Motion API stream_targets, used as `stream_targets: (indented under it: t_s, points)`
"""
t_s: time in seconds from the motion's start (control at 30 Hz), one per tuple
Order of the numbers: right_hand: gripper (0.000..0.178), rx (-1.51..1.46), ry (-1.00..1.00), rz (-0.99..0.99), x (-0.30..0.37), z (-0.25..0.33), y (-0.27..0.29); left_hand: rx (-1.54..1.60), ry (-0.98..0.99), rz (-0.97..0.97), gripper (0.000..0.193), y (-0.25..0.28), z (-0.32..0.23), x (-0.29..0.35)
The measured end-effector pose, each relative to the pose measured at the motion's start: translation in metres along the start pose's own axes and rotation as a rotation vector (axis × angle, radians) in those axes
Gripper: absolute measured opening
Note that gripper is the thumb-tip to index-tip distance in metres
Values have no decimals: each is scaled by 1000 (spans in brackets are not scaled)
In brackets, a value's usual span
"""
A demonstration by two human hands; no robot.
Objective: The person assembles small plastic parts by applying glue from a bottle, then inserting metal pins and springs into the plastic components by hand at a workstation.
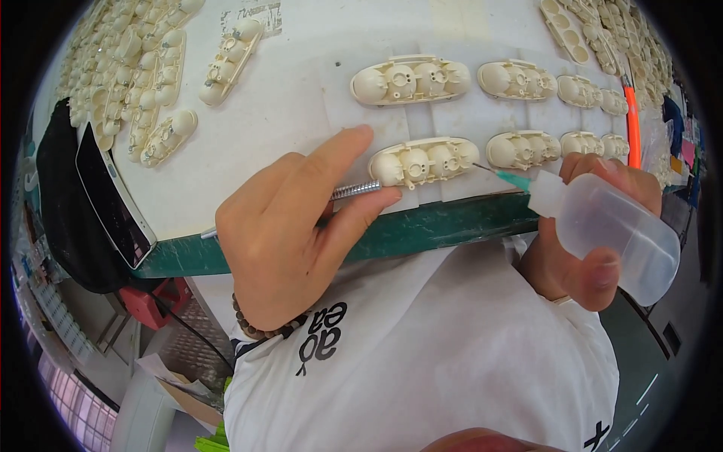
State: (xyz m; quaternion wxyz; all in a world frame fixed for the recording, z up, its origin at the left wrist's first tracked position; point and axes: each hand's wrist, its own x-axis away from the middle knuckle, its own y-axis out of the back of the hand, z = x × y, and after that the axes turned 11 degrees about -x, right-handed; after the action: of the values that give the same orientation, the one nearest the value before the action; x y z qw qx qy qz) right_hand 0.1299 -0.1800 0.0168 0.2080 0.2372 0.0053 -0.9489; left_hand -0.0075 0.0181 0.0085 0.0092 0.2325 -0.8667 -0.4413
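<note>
A slim metal rod with a ribbed end (357,190) passes through my left hand (282,226), which is closed around it. The index finger stretches forward, and the thumb lies near the ribbed end. Just to the right is a cream plastic part (423,163) with rounded, ball-like sections, lying near the table's front edge. My right hand (568,267) grips a translucent squeeze bottle (614,230), tilted with its white cap toward the part. From the cap, a teal needle tip (514,180) points at the part's right end; whether it touches is too fine to tell.
More cream parts (410,79) stand in two rows on the white tabletop (294,98). Heaps of similar parts (124,68) fill the far left and far right. A phone (113,196) leans at the left edge, and an orange tool (633,128) lies right. The table edge is green (452,230).
</note>
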Motion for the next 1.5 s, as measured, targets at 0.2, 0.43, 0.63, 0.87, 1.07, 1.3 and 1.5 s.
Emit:
stream_targets:
  t_s: [0.2, 0.43, 0.63, 0.87, 1.07, 1.3, 1.5]
  points:
    - [67, 60, 62, 140, -1, -4, -4, -39, -28, 29, 43, -1, 4, 2]
    - [68, 5, 17, 7, 1, 5, -22, -33, -30, 17, 44, -2, 4, 2]
    - [65, 61, 3, 169, 6, 0, 14, -64, -46, 6, 41, 1, 8, 7]
    - [63, -50, -3, -82, 15, -16, 18, -125, 92, -129, 24, 4, 12, 16]
    - [62, -28, 22, -131, 14, -23, 31, -158, 158, -183, 18, -2, 11, 13]
    - [66, 34, -27, -86, 15, -17, 22, -165, 215, -190, 18, -4, 8, 13]
    - [68, 47, -64, -119, 15, -12, 19, -143, 257, -181, 18, -3, 8, 15]
